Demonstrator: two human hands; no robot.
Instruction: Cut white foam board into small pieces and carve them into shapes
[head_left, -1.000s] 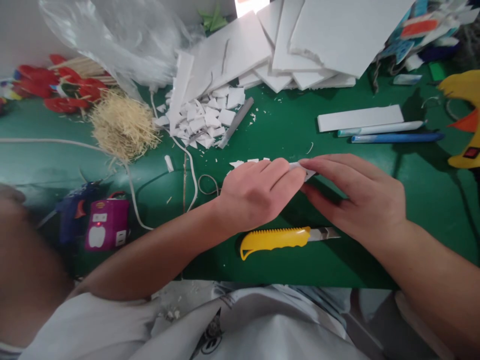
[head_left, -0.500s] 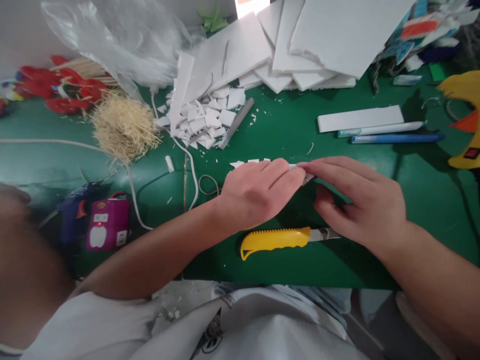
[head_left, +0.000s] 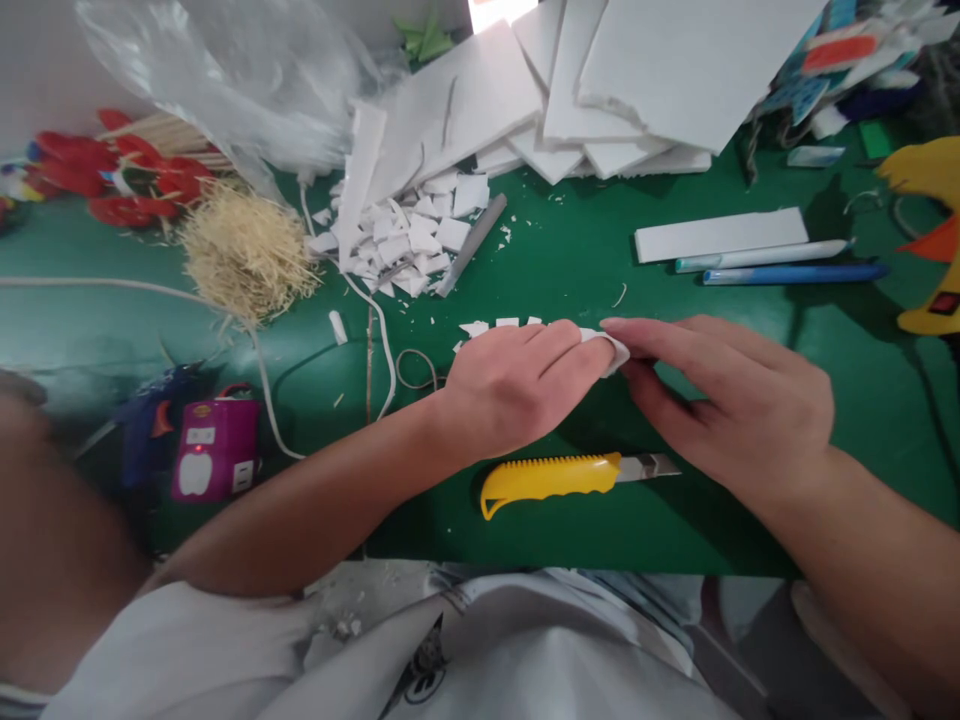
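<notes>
My left hand (head_left: 517, 390) is closed around a small white foam piece (head_left: 616, 358), and most of the piece is hidden behind its fingers. From the right, the thumb and forefinger of my right hand (head_left: 750, 405) close on the tip of that same piece. Below both hands a yellow utility knife (head_left: 551, 478) lies on the green table (head_left: 570, 255), its blade out and pointing right. Small white foam scraps (head_left: 506, 322) peek out just beyond my left knuckles.
Foam sheets (head_left: 660, 70) are stacked at the back, beside a heap of foam bits (head_left: 412, 235). Two pens (head_left: 795, 274) and a foam strip (head_left: 720, 236) lie right. Leftward are straw-like shreds (head_left: 247, 250), a purple power adapter (head_left: 216, 450), a blue glue gun (head_left: 154, 430) and cords.
My right hand has shifted slightly right and its fingers sit a little differently on the foam piece, so more of the white end shows. The left hand has barely moved.
</notes>
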